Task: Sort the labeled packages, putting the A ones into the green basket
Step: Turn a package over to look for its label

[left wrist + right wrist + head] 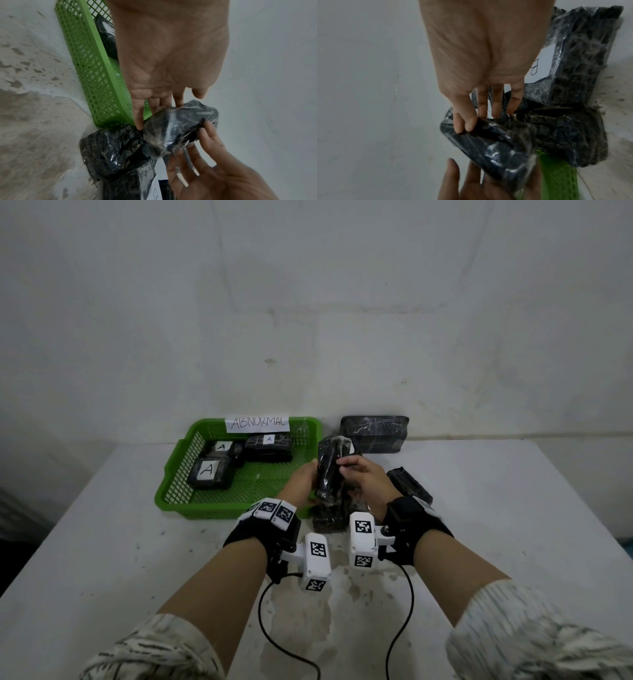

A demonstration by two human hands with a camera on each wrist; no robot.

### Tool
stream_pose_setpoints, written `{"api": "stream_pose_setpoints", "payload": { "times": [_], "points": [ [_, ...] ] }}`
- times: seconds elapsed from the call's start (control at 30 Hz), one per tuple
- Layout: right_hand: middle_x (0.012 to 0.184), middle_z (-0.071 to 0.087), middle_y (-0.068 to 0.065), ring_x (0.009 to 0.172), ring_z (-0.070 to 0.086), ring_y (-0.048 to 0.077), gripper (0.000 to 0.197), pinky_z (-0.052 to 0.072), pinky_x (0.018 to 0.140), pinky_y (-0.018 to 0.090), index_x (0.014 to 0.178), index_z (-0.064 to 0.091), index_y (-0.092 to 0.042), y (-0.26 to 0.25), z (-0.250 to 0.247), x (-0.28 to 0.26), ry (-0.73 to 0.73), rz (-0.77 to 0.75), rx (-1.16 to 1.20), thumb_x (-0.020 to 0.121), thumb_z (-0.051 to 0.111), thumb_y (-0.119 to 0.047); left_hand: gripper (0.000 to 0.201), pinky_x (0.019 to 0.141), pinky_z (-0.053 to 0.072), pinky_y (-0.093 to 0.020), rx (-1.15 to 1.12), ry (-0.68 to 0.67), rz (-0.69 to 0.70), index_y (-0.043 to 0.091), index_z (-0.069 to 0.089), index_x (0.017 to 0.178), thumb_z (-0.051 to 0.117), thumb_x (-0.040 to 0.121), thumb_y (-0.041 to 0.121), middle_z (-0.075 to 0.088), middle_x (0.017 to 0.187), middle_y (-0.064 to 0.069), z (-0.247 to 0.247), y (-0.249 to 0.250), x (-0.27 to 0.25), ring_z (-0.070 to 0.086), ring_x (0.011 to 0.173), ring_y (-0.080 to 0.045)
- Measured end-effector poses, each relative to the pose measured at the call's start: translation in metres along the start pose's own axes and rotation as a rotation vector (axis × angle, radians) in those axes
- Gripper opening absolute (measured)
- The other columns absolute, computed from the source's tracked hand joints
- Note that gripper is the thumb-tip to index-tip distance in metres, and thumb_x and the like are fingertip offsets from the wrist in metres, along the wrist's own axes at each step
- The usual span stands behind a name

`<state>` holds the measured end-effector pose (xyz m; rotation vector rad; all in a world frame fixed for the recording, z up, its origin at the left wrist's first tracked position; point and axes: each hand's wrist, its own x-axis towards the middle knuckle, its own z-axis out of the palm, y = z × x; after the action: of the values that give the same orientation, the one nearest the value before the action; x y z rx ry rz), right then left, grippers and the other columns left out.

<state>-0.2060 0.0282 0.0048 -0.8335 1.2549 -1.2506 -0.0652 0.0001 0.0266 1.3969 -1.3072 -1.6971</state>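
Closest in, both forearms came up from the near edge of the pale, stained surface [102, 542], wrist cameras strapped on. Just past them, the left hand [301, 481] and right hand [363, 477] were both on one black package [330, 474], holding it stood up on end, long axis running near to far and tilted upward. The left hand cradled its left side with fairly straight fingers [137, 115], more propping than gripping, while the right hand had its thumb and fingers pinched on the upper right edge. Couldn't see any label on the held package, so no idea if it's an A. It was glossy, crinkly plastic wrap over something soft and lumpy, catches the light a lot. Under it sat another wrapped black package [329, 518], and one with a white B label [539, 65] lay right of the hands. The green basket [171, 494] sat immediately left of the held package, its right wall basically touching the left hand, so that hand is the nearer one for a drop-in. The basket's a rigid plastic mesh tray, already holding three A packages [209, 472], with an "ABNORMAL" sign [257, 423] on its far rim. One more black package [375, 433] lay farthest back by the wall.
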Motion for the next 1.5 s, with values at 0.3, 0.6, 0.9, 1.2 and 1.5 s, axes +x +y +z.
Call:
{"api": "stream_pose_setpoints", "payload": {
  "times": [0.3,0.6,0.9,1.2,1.5],
  "points": [
    [0.094,0.060,0.005,0.072,0.058,0.016,0.025,0.043,0.061,0.027,0.108,0.049,-0.016,0.000,0.006,0.004,0.168,0.006,0.131,0.090,0.064,-0.023,0.021,0.066,0.042,-0.024,-0.095,-0.054,-0.022,0.010,0.045,0.114,0.042,0.099,0.024,0.058,0.101,-0.006,0.008,0.004,0.001,0.056,0.089,-0.016],
    [0.090,0.067,0.013,0.085,0.063,0.026,0.017,0.052,0.088,0.040,0.092,0.066,-0.003,-0.005,0.008,0.008,0.113,0.003,0.084,0.092,0.061,-0.020,0.039,0.069,0.049,-0.028,-0.045,-0.072,-0.001,0.007,0.043,0.131,0.050,0.095,0.023,0.054,0.123,-0.012,0.004,-0.001,-0.004,0.053,0.106,-0.022],
    [0.110,0.068,0.011,0.105,0.063,0.028,0.024,0.050,0.097,0.048,0.111,0.063,-0.014,0.008,0.012,0.000,-0.023,0.160,0.001,0.089,0.065,-0.025,0.042,0.069,0.051,-0.032,-0.132,0.040,0.090,0.003,0.043,0.134,0.052,0.093,0.010,0.055,0.114,-0.014,-0.005,0.003,0.001,0.056,0.096,-0.023],
    [0.103,0.066,0.009,0.095,0.062,0.024,0.028,0.053,0.075,0.034,0.115,0.062,-0.012,0.004,0.013,-0.001,-0.055,0.137,-0.002,0.087,0.065,-0.012,0.043,0.081,0.050,-0.043,-0.062,-0.010,0.046,0.003,0.037,0.139,0.045,0.097,0.010,0.052,0.122,-0.018,-0.006,-0.006,-0.002,0.054,0.111,-0.034],
    [0.095,0.063,0.000,0.084,0.059,0.017,0.014,0.048,0.079,0.037,0.101,0.065,-0.024,0.011,0.007,-0.004,-0.026,0.073,-0.033,0.087,0.068,-0.025,0.050,0.074,0.053,-0.042,0.049,0.078,0.196,0.020,0.038,0.127,0.047,0.088,-0.010,0.050,0.107,-0.014,-0.011,-0.002,0.002,0.057,0.095,-0.029]
  ]
}}
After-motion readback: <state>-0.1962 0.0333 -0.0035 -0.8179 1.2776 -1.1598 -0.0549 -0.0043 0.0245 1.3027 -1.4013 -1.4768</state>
